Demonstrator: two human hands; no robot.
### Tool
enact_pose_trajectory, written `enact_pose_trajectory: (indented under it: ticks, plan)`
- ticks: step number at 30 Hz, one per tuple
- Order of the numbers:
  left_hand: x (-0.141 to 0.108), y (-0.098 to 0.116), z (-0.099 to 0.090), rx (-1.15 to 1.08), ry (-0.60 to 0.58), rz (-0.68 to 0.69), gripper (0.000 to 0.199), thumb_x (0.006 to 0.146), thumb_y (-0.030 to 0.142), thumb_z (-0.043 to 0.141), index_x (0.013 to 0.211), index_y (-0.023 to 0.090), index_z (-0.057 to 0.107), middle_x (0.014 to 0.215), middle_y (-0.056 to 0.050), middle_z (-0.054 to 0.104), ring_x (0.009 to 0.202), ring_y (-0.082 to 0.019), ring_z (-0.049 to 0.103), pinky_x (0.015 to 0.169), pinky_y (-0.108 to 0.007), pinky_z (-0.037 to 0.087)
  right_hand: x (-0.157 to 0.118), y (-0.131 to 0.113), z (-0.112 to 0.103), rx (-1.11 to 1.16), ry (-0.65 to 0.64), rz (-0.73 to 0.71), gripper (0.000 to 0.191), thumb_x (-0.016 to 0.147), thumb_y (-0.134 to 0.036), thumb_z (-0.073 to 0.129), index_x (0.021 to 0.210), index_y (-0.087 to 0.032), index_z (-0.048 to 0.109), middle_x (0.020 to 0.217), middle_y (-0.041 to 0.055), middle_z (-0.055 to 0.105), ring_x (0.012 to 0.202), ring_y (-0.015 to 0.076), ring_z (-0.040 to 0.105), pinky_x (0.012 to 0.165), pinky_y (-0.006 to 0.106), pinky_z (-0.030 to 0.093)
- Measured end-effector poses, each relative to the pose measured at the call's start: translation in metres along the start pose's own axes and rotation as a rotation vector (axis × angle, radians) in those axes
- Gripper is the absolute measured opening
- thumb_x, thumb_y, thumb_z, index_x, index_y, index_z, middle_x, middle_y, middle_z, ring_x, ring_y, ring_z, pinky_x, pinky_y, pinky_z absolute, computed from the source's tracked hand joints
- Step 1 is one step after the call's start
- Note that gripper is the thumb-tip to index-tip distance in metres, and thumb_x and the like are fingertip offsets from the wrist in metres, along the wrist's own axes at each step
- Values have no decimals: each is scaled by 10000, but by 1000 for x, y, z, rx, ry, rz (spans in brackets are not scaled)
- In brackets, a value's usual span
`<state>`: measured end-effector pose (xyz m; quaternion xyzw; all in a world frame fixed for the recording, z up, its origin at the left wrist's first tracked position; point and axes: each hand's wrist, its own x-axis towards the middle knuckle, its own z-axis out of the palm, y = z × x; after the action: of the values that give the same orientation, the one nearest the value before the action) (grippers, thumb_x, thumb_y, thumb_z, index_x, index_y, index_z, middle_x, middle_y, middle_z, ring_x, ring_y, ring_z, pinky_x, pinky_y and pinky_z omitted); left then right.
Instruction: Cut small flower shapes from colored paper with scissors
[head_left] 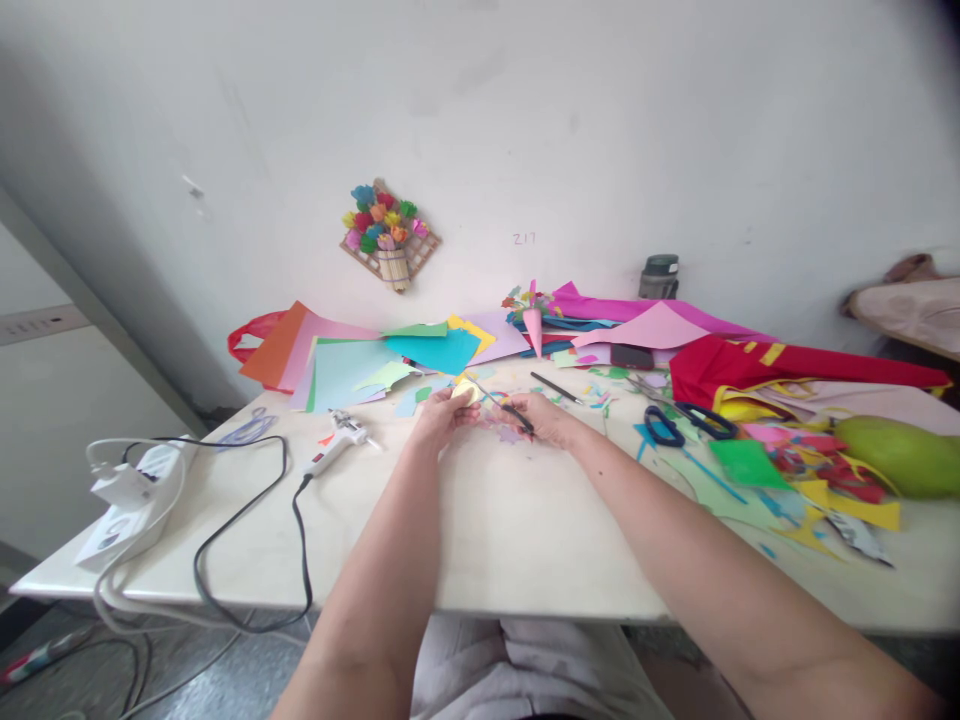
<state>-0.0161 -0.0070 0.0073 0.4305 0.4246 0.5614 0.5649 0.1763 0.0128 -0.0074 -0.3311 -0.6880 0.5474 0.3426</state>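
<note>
Around the hands: small coloured paper scraps (510,433) lie under and between them; a black pen (555,387) rests just beyond the right hand (546,420)
Left of the work: a white glue gun (334,452), its dark cord looping to a power strip (127,520) near the table's left end
Right of the work: large scissors (664,427) with dark blue handles, then a crowded heap of offcuts, red cloth (750,368) and a rounded green object (900,455)
Table and room: pale, smooth tabletop (540,540) against a scuffed white wall (600,120) marked "217"; a flower hanging (386,235) on a diamond lattice hangs above
Back edge: overlapping flat coloured sheets (435,350), a pink paper cone (532,330) of small flowers, a dark-lidded bottle (660,277)
Yellow paper: the small pale piece (466,392) sits in the left hand (444,415), pinched between thumb and fingers
Black-handled tool: the right hand's fingers close round this slim metal tool (517,417), its tip pointing towards the yellow paper; contact between them is too small to tell
</note>
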Motion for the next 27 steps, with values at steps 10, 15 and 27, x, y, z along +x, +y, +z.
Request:
enact_pose_trajectory:
  ticks: [10,15,27]
  plan:
    - [4,-3,-3,-33,41,36,279,664,263,812,819,108,639,724,-79,704,545,-123,647,550,-220,535,-12,-24,8,-7,35,110,224,770,-295,651,641,-176,512,464,-51,455,362,71,409,308,184,287]
    - [3,-3,1,-59,24,40,281,645,234,815,837,93,665,816,-109,723,683,-180,703,660,-268,569,-16,-31,11,-37,58,148,182,791,-258,618,669,-177,510,453,-59,453,346,70,399,317,184,302]
    - [2,-1,-4,22,-47,85,298,553,242,837,617,126,569,511,19,525,430,-43,441,436,-178,323,-13,-20,3,-83,-3,114,206,818,-319,607,704,-170,524,452,-52,474,323,54,386,296,159,261]
